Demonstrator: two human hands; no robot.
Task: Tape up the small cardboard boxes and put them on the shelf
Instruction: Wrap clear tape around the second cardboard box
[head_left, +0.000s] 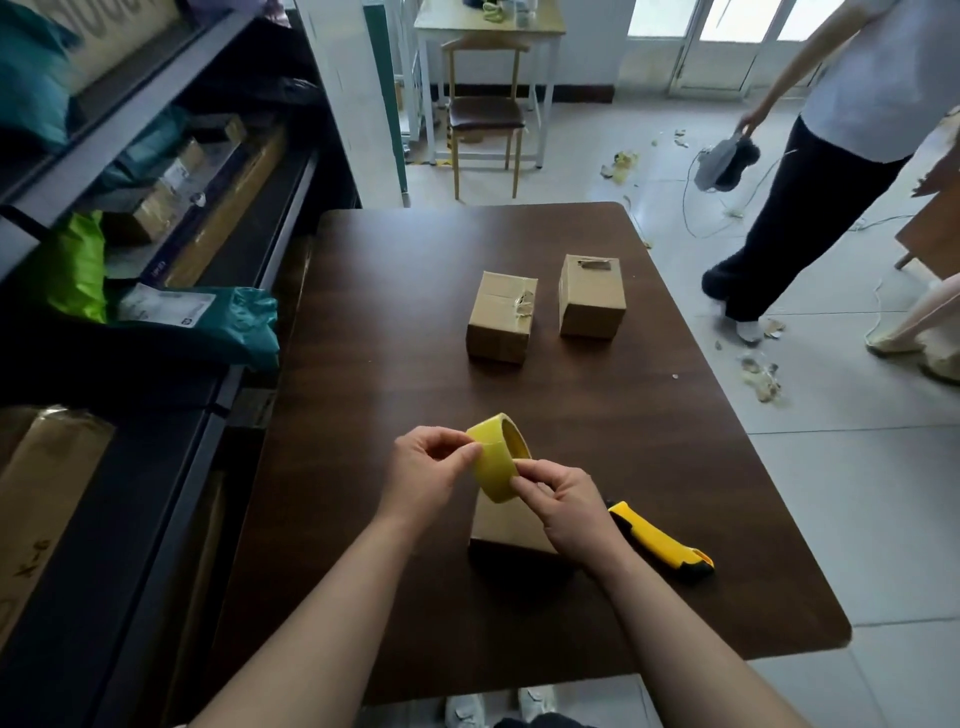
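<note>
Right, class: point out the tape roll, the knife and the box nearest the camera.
Tape roll (493, 467): head view, outer yellow band.
Knife (657, 540): head view, middle of the yellow handle.
Nearest box (506, 525): head view, visible cardboard face below the roll.

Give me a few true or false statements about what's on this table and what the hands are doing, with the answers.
1. The left hand and the right hand both pinch the yellow tape roll. True.
2. The utility knife is held in the right hand. False: it lies on the table, to the right of that hand.
3. The far left box and the far right box stand side by side, with a gap between them. True.
4. Only two boxes are on the table. False: a near box stands below the hands.
</note>
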